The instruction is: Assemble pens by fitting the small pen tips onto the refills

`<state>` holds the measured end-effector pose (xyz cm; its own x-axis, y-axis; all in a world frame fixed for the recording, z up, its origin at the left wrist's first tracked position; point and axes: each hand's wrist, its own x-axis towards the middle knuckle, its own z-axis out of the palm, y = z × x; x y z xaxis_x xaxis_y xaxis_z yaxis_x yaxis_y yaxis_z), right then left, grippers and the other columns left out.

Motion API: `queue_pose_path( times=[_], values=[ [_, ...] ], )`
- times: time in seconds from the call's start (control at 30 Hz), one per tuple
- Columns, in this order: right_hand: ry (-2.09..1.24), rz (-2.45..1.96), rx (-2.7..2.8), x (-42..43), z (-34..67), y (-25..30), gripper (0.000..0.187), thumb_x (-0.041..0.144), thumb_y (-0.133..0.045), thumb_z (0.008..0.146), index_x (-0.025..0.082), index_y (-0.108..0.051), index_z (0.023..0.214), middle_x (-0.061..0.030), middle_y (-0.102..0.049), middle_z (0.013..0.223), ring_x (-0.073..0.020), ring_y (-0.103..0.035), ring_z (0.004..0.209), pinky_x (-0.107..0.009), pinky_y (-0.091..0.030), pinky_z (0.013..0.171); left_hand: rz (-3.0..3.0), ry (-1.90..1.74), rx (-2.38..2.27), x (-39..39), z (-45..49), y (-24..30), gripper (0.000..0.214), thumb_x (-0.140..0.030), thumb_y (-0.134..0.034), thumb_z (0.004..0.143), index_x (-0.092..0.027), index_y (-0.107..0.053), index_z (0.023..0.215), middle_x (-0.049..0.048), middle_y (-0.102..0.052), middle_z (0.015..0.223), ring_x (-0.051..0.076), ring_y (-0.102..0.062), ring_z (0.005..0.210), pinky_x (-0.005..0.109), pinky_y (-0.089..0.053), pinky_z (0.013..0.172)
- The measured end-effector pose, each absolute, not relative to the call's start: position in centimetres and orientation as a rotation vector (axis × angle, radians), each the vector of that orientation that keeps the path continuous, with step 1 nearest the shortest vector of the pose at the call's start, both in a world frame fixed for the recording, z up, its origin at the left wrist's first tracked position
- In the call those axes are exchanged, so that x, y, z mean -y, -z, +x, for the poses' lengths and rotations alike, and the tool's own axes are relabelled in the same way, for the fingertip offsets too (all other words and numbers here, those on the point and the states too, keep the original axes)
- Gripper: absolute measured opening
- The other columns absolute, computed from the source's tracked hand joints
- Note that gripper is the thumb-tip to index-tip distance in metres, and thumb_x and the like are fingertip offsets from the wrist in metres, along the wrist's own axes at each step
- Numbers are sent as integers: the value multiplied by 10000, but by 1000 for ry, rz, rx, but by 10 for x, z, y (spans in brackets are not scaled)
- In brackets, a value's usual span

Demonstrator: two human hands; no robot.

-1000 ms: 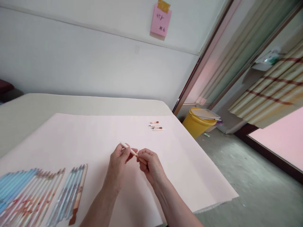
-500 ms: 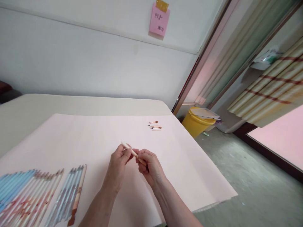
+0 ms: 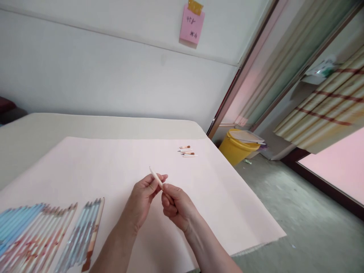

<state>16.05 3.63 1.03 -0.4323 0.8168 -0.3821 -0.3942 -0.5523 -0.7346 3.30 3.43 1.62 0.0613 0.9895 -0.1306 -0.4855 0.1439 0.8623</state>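
Above the pale pink sheet (image 3: 113, 163), both hands hold one slim pen (image 3: 156, 176) whose thin tip points up and away to the left. My left hand (image 3: 143, 201) pinches its cream-white front part between thumb and fingers. Fingers of my right hand (image 3: 178, 206) are closed around its brownish rear part, which they mostly hide. Farther back lie several small pen parts (image 3: 187, 153), some brown-ended and some thin and white. At the lower left, decorated pens are laid side by side: blue pens (image 3: 21, 223), white-and-red pens (image 3: 48, 235), grey-blue pens (image 3: 82, 231) and one brown-and-cream pen (image 3: 93, 235).
The sheet lies over a cream table (image 3: 119, 127) that meets a white wall panel (image 3: 113, 76). A pink note (image 3: 192, 24) is taped there. Right of the table, a yellow bucket (image 3: 234, 149) stands on the grey floor (image 3: 307, 220), near a striped curtain (image 3: 321, 106).
The pen has turned steeper, its tip moving slightly right and up. My right hand now covers more of the rear part, with its thumb farther forward.
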Motion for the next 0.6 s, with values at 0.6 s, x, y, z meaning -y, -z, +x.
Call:
queue_pose_path(
  times=[0.6],
  values=[
    [-2149,-1009,677,-34,161,-14,291,424,-507,813,172,-492,669,89,-354,431,-32,-106,360,-223,-74,406,800,-1292,-1015,-38,28,-12,258,-369,-626,754,-133,-688,840,56,-634,787,149,-549,748,334,-423,826]
  ],
)
